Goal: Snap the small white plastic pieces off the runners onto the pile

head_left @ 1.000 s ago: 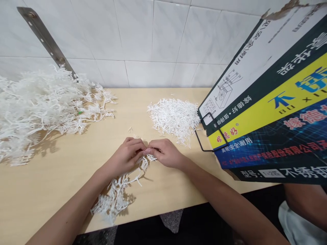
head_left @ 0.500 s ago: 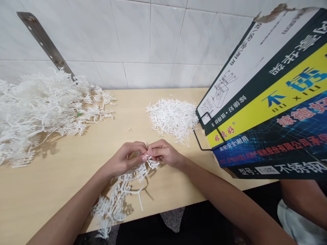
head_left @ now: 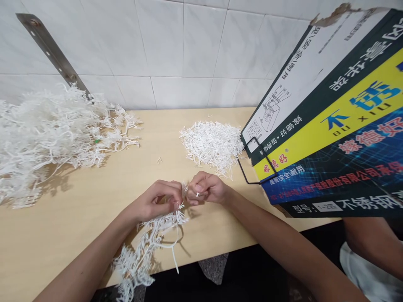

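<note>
"Right grip (head_left: 209, 188) has eased a little away from the left grip (head_left: 159, 199) and rolled over; half a second back the fingertips met over the sprig. What do you have in each?"

"On the left I'm pinched nearly closed on the white sprig (head_left: 140, 247), a branching thing that trails down across the bench (head_left: 94, 218) and past its near edge. On the right my fingers are curled in, almost closed, with a small white piece (head_left: 197, 194) poking out between them (I can't see how much of it they cover)."

"So which step are you in?"

"I'd judge it's the handling of one small bit, apart from the sprig or nearly so. White tips stand between the two grips, and I can't tell whether they touch my right fingers. From here, any move calls for a steady left pinch and a light right one, since the stems look thin and easily snagged."

"And containers?"

"Just the printed cardboard box (head_left: 321, 138), tilted at the right, torn along its upper edge. I see its outside faces, so I can't tell what it holds. A black wire frame (head_left: 249, 183) lies against its lower corner. Beside that corner is a loose heap (head_left: 210, 144) of little white pieces, and far left sits a big tangled pile (head_left: 56, 130) of branching white stems (one green fleck in it)."
</note>
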`<act>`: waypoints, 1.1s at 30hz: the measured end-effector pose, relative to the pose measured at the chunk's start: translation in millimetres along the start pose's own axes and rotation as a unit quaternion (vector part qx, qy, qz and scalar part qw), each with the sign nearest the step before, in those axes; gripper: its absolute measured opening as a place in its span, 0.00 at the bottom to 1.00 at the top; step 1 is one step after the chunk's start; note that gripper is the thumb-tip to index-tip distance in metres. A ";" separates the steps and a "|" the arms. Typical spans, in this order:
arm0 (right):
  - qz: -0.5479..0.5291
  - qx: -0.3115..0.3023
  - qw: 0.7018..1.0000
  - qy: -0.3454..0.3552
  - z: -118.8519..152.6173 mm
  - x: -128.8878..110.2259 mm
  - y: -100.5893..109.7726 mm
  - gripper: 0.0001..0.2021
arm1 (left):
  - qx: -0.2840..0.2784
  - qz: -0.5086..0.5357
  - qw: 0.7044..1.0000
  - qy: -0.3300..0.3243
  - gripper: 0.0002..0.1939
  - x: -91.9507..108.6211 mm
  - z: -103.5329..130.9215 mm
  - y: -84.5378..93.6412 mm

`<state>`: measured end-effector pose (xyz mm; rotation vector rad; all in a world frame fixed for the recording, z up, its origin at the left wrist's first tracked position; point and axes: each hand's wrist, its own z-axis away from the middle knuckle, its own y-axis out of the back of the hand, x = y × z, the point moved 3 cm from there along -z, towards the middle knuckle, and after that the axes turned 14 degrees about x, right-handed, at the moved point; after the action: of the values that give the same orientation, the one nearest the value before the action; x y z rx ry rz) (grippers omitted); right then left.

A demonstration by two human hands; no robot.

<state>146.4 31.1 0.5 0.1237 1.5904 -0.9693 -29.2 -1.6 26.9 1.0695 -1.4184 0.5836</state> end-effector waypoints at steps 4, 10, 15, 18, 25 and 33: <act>0.110 0.196 0.968 0.108 -2.0 -8.1 13.3 0.12 | 0.039 -0.020 0.998 0.033 0.14 -1.9 -1.1 2.1; 0.381 0.331 0.838 0.209 5.6 -15.7 7.1 0.21 | 0.122 -0.069 0.989 0.048 0.11 -8.1 -5.0 2.7; 0.442 0.252 0.837 0.202 4.7 -5.5 -9.4 0.13 | 0.185 -0.094 0.978 0.033 0.11 -12.1 -4.7 8.7; 0.427 0.276 0.835 0.211 2.1 -5.2 -7.8 0.13 | 0.163 -0.114 0.979 0.035 0.14 -10.7 -5.1 8.2; 0.313 0.218 0.915 0.133 -0.1 1.1 -4.1 0.17 | 0.116 -0.068 0.991 0.009 0.09 -6.7 -3.6 3.6; 0.283 0.348 0.875 0.184 1.0 -10.1 14.0 0.11 | 0.136 -0.078 0.988 0.008 0.10 -0.8 -0.3 8.5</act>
<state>158.0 43.7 2.1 1.2701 1.3296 -1.0308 -36.5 2.6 28.2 1.3757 -1.2503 0.6842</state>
